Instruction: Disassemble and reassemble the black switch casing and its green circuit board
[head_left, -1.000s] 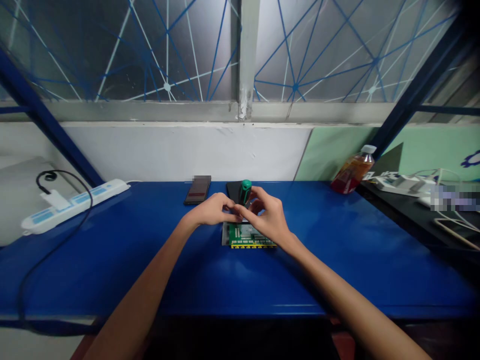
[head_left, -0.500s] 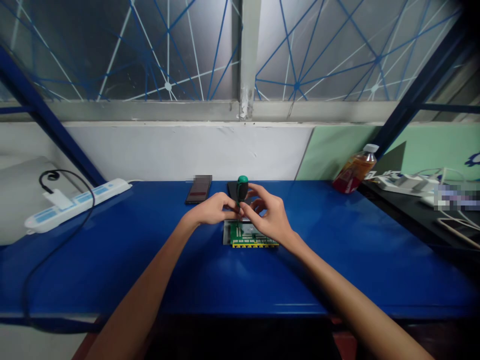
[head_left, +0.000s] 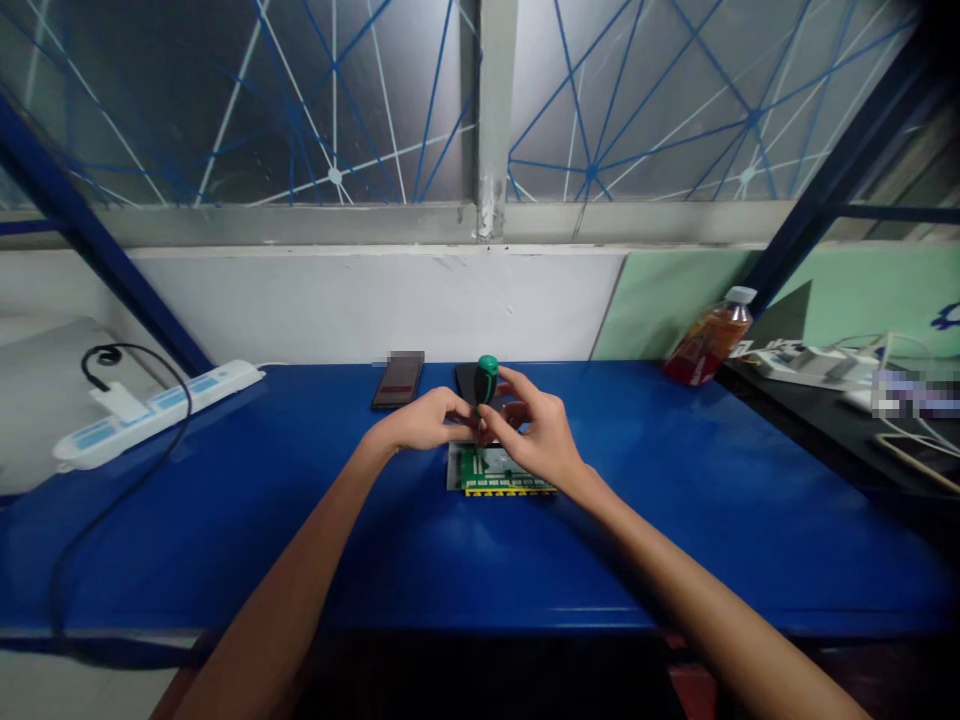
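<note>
Head view: at a circuit board on the desk, a green-and-black screwdriver is gripped by the right hand, the left hand unclear in hold; by a slip, components could be scratched.

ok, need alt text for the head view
Left hand and right hand meet at a near-upright green-topped screwdriver over a circuit board on a blue table. Beyond the left hand lies a phone; a power strip sits far left, a bottle at right.
</note>
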